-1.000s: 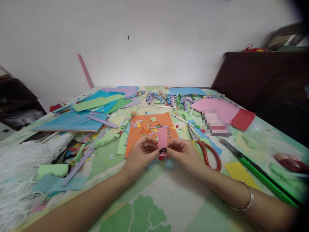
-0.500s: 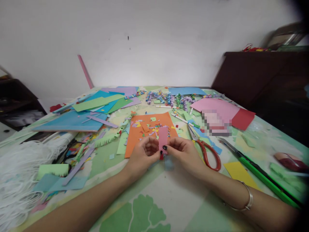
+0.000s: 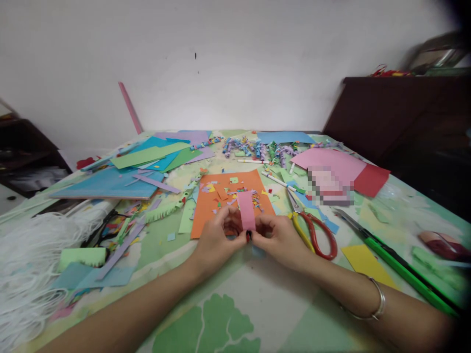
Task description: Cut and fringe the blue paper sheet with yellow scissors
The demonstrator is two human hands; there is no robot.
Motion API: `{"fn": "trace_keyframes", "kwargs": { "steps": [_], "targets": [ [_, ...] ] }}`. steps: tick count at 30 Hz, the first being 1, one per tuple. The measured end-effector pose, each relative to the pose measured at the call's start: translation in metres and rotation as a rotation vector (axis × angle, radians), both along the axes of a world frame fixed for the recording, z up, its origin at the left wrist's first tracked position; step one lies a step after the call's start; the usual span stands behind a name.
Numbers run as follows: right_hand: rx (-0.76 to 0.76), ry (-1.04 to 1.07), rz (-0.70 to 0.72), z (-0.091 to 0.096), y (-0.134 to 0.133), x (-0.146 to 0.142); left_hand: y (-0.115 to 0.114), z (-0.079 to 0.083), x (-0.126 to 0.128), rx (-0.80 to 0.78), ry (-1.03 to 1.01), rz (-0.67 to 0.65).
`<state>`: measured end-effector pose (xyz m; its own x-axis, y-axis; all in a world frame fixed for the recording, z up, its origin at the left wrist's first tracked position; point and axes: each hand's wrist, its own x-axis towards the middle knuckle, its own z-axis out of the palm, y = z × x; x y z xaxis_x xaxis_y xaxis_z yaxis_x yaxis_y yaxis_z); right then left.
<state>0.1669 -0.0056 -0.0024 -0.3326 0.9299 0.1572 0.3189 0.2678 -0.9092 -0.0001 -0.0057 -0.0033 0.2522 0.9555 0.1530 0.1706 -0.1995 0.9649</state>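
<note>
Both hands meet at the middle of the table and pinch one small pink paper strip that stands up between them. My left hand grips its lower left edge with curled fingers. My right hand grips the lower right edge, thumbs touching at the strip's base. A bit of red shows under the thumbs. Just behind the strip lies an orange sheet strewn with tiny coloured paper bits.
Red-handled scissors lie right of my right hand. A green-handled cutter, yellow paper, pink and red sheets, blue and green sheets, curled paper strips and white threads crowd the table.
Both hands shifted slightly lower and closer together. The pink strip now tilts a little to the left and stands taller above the fingers.
</note>
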Motion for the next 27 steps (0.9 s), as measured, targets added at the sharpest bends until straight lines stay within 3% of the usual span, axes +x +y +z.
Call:
{"fn": "trace_keyframes", "kwargs": {
  "steps": [14, 20, 23, 27],
  "targets": [
    [0.088, -0.142, -0.024, 0.002, 0.005, 0.003, 0.006, 0.001, -0.004, 0.064, 0.142, -0.003],
    [0.090, -0.164, 0.003, 0.004, 0.004, 0.004, 0.006, 0.001, -0.004, 0.173, 0.285, -0.025],
    [0.090, -0.168, 0.014, 0.004, 0.005, 0.006, 0.004, 0.002, -0.003, 0.224, 0.239, -0.089],
    [0.090, -0.167, 0.032, 0.003, 0.006, 0.010, 0.000, 0.002, -0.002, 0.147, 0.091, -0.134]
  ]
}}
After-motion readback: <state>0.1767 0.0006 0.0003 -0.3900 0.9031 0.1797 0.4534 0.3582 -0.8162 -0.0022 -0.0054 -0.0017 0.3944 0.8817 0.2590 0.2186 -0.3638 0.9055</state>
